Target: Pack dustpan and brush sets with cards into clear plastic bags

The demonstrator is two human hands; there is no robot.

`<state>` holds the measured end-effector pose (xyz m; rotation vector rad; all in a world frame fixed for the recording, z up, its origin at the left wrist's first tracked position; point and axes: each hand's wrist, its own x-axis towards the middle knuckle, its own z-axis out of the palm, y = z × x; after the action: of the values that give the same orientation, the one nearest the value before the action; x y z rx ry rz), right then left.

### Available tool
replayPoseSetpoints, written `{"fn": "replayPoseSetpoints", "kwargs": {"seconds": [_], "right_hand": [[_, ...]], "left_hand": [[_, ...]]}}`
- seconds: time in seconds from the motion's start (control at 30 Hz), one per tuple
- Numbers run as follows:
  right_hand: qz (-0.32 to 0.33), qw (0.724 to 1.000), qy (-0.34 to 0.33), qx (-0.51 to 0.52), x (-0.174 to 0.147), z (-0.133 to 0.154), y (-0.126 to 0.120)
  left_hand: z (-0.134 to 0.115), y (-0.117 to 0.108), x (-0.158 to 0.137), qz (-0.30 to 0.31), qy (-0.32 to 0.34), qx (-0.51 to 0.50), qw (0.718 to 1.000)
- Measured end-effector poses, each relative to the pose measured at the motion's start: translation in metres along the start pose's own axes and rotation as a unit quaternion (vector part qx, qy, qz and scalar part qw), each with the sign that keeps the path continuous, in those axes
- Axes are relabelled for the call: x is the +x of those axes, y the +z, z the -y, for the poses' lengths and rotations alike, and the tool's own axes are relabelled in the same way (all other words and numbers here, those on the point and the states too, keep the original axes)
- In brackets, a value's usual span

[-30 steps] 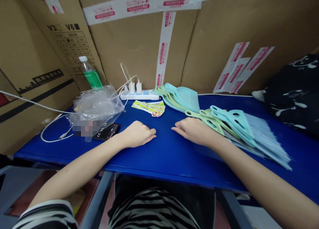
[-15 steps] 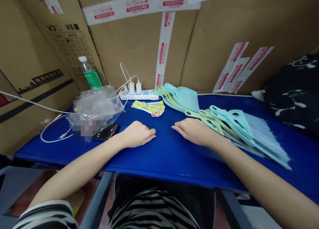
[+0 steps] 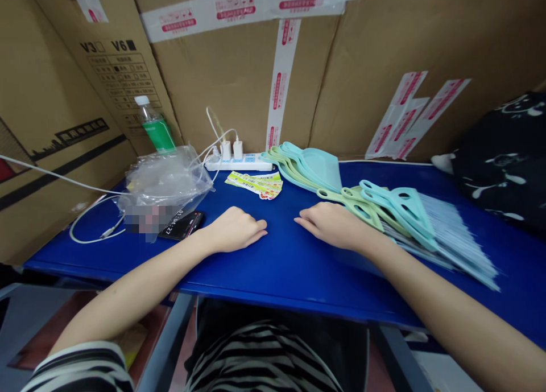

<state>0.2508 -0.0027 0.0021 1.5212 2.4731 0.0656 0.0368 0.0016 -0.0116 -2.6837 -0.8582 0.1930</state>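
On the blue tabletop rests my left hand, its fingers curled into a loose fist with nothing showing in it. My right hand lies opposite, also curled, and no held thing shows. A gap of bare blue surface separates the two. Just right of my right hand are several small brushes with green and light blue handles and pale bristles, stacked overlapping. Behind them sits a fanned stack of small dustpans in the same colours. Printed green and white labels lie between and beyond my hands.
Left of my left hand are a phone and a crumpled clear plastic bag. A green-labelled bottle stands behind. A white power strip with plugs and cables lies against the cardboard wall. Dark patterned fabric is at right.
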Motion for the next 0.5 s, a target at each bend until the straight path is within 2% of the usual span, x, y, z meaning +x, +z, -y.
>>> {"fn": "replayPoseSetpoints", "kwargs": {"seconds": [0.5], "right_hand": [[0.012,1.0,0.002,0.025,0.0007,-0.0007,0.0002]], "left_hand": [[0.0002,-0.0007,0.0011,0.019,-0.008,0.01,1.0]]}}
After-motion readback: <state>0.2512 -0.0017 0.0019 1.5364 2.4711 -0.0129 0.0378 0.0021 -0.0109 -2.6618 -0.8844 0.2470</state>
